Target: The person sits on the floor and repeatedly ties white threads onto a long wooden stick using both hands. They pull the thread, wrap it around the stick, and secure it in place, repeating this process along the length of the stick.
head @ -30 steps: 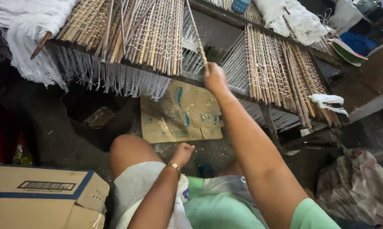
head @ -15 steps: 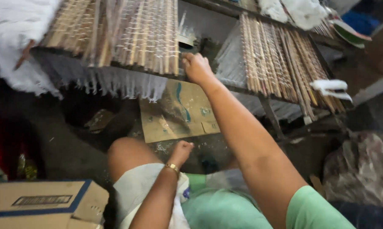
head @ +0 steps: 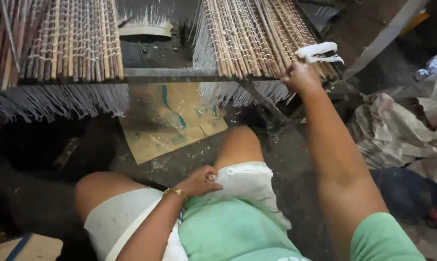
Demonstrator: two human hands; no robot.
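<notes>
The right hand [head: 301, 77] is seen raised at about one o'clock, its fingers curled shut at the lower edge of a woven mat of thin tan bamboo sticks [head: 257, 36]; whether a single stick is pinched cannot be told. A white strip of cloth [head: 317, 50] is tied on the mat just above the knuckles, at twelve o'clock from them. Two such mats are counted (the second mat of tan sticks [head: 73, 41] lies at ten o'clock), both laid over one grey metal rail [head: 180, 75]. The left hand [head: 199, 181] is rested loosely closed on white shorts [head: 250, 186], holding nothing. One flattened brown cardboard sheet [head: 170, 121] is spread below.
</notes>
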